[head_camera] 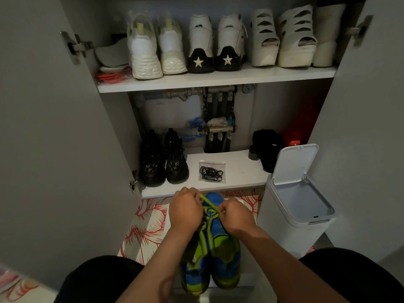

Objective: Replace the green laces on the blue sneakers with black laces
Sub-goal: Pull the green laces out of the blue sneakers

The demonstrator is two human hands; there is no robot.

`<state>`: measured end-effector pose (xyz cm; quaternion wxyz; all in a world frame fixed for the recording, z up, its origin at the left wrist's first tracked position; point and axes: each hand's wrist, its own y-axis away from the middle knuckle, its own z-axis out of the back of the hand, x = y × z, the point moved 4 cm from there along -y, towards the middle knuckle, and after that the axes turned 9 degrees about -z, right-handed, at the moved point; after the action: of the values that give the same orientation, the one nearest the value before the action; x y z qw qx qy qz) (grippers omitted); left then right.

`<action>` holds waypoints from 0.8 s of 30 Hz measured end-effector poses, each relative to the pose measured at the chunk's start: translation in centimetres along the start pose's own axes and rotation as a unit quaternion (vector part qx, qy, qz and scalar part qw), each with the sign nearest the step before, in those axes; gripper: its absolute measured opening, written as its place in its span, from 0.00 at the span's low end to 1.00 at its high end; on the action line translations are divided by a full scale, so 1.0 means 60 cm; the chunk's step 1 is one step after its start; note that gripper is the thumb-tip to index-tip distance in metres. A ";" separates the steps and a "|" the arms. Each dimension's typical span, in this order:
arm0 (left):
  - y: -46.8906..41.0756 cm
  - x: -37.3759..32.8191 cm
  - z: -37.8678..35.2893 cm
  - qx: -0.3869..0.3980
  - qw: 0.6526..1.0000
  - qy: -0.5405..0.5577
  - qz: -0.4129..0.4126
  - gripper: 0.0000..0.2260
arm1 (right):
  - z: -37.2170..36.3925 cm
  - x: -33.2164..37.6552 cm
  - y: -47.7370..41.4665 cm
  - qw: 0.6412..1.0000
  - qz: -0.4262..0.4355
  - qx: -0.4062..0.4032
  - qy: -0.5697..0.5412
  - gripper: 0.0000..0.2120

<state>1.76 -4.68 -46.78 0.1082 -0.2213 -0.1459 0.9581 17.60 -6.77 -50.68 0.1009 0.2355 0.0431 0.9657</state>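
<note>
Where floral mat point(148, 226) meets cabinet point(238, 169), green lace point(210, 206) taut over sneakers point(225, 254).

A: What lies in front of us?
B: We face a cupboard, its left door point(54, 127) and right door point(360, 106) both grey and swung wide. An upper shelf point(218, 81) carries a row of white shoes point(144, 51); a lower shelf point(240, 171) carries a pair of black shoes point(164, 160) on its left.
A: And behind the shelves?
B: We see metal pipes point(218, 106) running down the back wall. A white bin point(295, 219) with its lid raised stands at the right, on a pale floor mat point(148, 226) printed with red flowers. The light is dim.
</note>
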 end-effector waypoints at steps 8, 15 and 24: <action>0.002 0.018 0.014 -0.027 0.998 -0.042 0.049 0.13 | 0.010 0.004 0.007 1.000 -0.009 -0.010 0.024 0.20; 0.017 -0.032 -0.036 0.156 0.967 -0.044 -0.197 0.15 | 0.014 0.012 0.009 1.000 -0.001 -0.004 0.002 0.13; 0.007 -0.019 -0.020 0.086 0.985 -0.092 -0.118 0.12 | 0.008 -0.005 0.010 1.000 -0.016 -0.007 -0.026 0.06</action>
<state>3.25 -5.12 -47.53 0.2253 -0.1038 -0.0968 0.9639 17.95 -7.39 -50.32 0.1187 0.2589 0.0373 0.9579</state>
